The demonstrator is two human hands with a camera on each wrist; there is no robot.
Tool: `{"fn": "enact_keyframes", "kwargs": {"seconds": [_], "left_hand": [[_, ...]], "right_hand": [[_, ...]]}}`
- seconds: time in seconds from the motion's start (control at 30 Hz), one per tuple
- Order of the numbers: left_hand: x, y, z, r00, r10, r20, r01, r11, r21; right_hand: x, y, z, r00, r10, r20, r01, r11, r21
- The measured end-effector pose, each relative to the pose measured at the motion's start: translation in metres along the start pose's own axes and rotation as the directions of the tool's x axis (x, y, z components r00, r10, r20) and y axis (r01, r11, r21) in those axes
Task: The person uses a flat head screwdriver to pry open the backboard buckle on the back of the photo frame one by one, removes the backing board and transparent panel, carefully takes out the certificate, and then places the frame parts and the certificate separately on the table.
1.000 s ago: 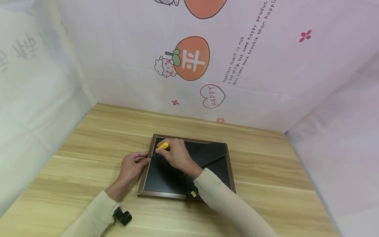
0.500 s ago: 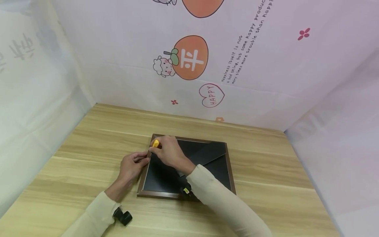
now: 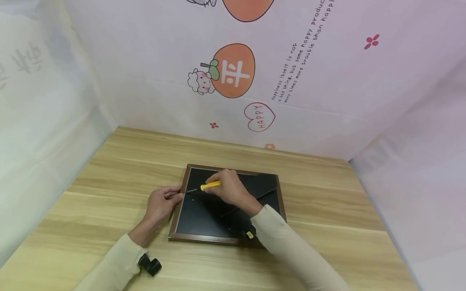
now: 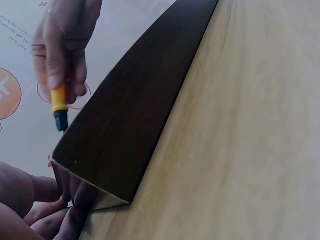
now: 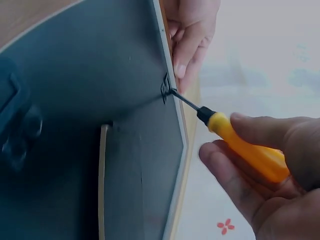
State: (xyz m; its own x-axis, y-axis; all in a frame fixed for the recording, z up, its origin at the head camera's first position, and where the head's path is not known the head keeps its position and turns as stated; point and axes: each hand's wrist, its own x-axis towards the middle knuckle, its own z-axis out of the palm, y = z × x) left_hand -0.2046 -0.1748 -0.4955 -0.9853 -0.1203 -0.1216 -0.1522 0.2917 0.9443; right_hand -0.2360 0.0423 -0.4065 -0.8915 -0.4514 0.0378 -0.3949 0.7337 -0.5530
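Observation:
A brown picture frame (image 3: 174, 220) lies face down on the wooden table, its black backboard (image 3: 196, 222) upward. My left hand (image 3: 159, 206) holds the frame's left side, thumb and fingertips at the edge. My right hand (image 3: 231, 188) grips a screwdriver (image 3: 211, 185) by its yellow handle, leaning it low over the backboard. In the right wrist view the tip of the screwdriver (image 5: 255, 152) meets a small dark metal tab (image 5: 165, 90) at the inner edge of the frame, close to the left hand's fingers.
A black stand leg (image 3: 263, 188) lies folded across the backboard's right half. Table surface (image 3: 320, 210) surrounds the frame. Behind rises a printed white sheet (image 3: 309, 129), with more pale sheeting at both sides.
My right hand first moved left with the screwdriver raised steeply at the edge, then swung right, so the screwdriver now leans flatter. The left hand and frame have stayed in place.

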Motion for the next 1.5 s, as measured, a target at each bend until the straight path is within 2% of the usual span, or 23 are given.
{"fn": "enact_keyframes", "kwargs": {"seconds": [0.23,0.53,0.7,0.87,0.97,1.03,1.2,1.3,1.5], "left_hand": [[-0.001,0.002,0.000,1.000,0.001,0.013,-0.001,1.000,-0.018],[0.001,0.003,-0.001,0.999,-0.015,0.032,0.015,1.000,0.009],[0.008,0.006,-0.009,0.996,0.001,0.086,-0.008,0.997,0.076],[0.019,0.014,-0.021,0.986,0.007,0.169,-0.025,0.994,0.105],[0.026,0.023,-0.026,0.978,0.033,0.204,-0.063,0.988,0.141],[0.032,0.030,-0.027,0.974,0.067,0.217,-0.109,0.976,0.188],[0.047,0.052,-0.025,0.950,0.146,0.275,-0.235,0.916,0.326],[0.056,0.064,-0.019,0.928,0.169,0.332,-0.290,0.888,0.357],[0.068,0.089,0.002,0.886,0.179,0.429,-0.344,0.873,0.347]], "right_hand": [[-0.012,0.010,-0.010,0.999,0.000,0.032,0.002,0.997,-0.073],[-0.034,0.030,-0.022,0.998,0.048,0.027,-0.045,0.993,-0.109],[-0.049,0.044,-0.031,0.996,0.085,-0.025,-0.086,0.994,-0.072],[-0.064,0.063,-0.035,0.990,0.107,-0.089,-0.113,0.991,-0.068],[-0.073,0.074,-0.038,0.988,0.099,-0.117,-0.106,0.993,-0.048],[-0.079,0.079,-0.041,0.987,0.096,-0.127,-0.099,0.995,-0.017],[-0.091,0.089,-0.051,0.982,0.142,-0.127,-0.130,0.986,0.100],[-0.096,0.093,-0.057,0.978,0.157,-0.137,-0.136,0.980,0.148],[-0.102,0.095,-0.064,0.976,0.160,-0.147,-0.126,0.968,0.219]]}}
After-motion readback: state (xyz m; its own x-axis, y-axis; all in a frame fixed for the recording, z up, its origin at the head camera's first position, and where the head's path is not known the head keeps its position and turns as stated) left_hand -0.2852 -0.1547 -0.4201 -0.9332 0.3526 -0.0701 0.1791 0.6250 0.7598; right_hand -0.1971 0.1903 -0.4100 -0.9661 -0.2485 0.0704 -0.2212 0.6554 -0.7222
